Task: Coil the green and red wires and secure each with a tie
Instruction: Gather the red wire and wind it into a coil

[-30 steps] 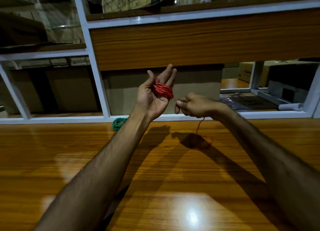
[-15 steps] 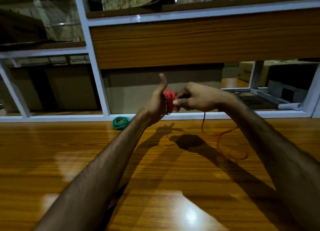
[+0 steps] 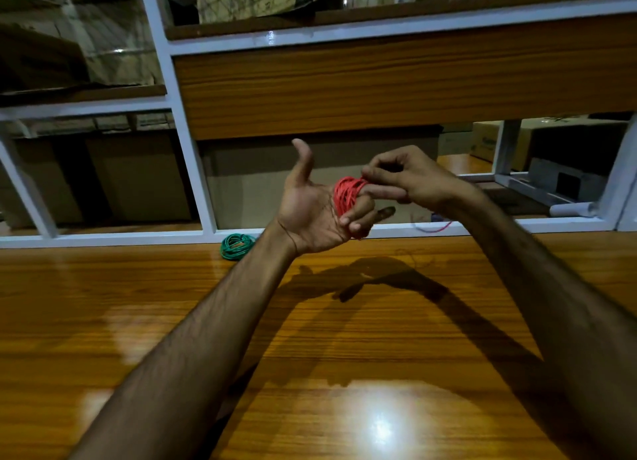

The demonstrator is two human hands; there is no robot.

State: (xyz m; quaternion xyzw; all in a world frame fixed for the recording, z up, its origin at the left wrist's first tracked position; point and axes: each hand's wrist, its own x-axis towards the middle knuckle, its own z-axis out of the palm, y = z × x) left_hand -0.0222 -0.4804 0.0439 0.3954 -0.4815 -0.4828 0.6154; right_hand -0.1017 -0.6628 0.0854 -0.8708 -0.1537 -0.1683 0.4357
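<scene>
The green wire (image 3: 237,246) lies coiled at the table's (image 3: 138,321) far edge, unmoved. The left hand (image 3: 312,204) has turned palm-up, thumb raised, red wire (image 3: 348,194) wound round its curled fingers. The right hand (image 3: 408,180) has risen, pinching the strand at the coil; the slack has shortened

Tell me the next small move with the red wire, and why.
Probably one more turn: the right hand should carry the loose red tail around the left hand fingers. The red wire is mostly coiled there, but a tail hangs free, and no tie is visible on it.
</scene>
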